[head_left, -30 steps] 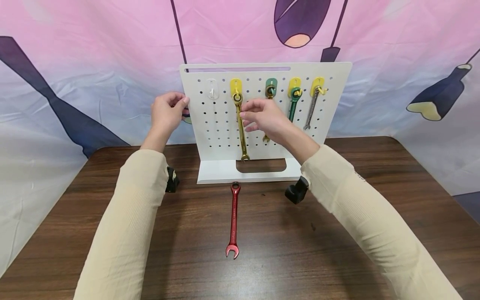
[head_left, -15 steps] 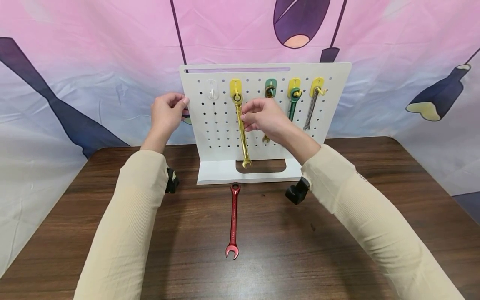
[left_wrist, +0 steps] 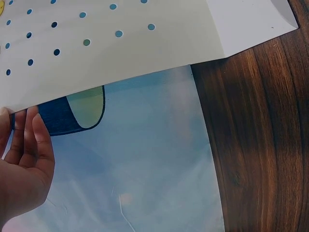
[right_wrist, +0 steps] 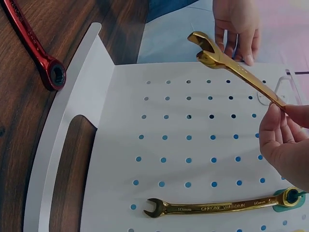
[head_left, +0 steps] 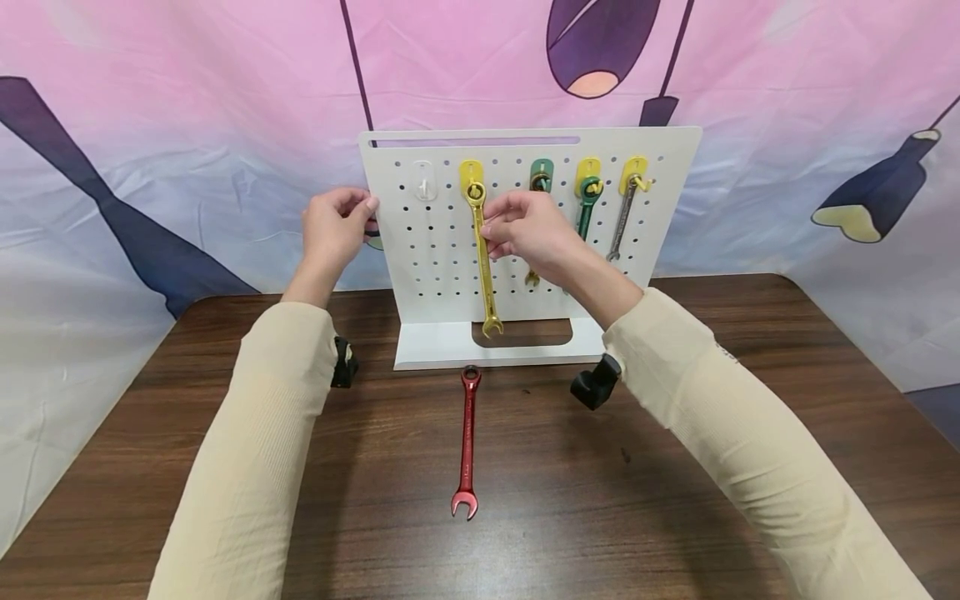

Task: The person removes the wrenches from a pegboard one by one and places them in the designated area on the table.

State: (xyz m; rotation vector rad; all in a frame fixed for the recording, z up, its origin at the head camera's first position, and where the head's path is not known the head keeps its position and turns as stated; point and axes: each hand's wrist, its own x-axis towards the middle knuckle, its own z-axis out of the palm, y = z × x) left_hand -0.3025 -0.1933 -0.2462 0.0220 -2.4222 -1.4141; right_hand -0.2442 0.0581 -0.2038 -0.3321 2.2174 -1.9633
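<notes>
The gold wrench [head_left: 482, 257] hangs against the white pegboard [head_left: 442, 250], its long axis near vertical: ring end up at the yellow hook [head_left: 470, 173], open jaw down and swung slightly right, off the board's face. Whether the ring is actually seated on the hook is hard to tell from the head view. The right hand [head_left: 531, 233] pinches the shaft's upper part, fingers [right_wrist: 275, 130] clamped on it. The left hand [head_left: 332, 225] grips the pegboard's left edge, fingers curled round it. Right of the gold wrench hang a bronze wrench [right_wrist: 217, 207], a green wrench [head_left: 586, 210] and a grey wrench [head_left: 622, 218]. A red wrench [head_left: 467, 442] lies lengthwise on the worktop [head_left: 600, 500], ring end toward the board.
</notes>
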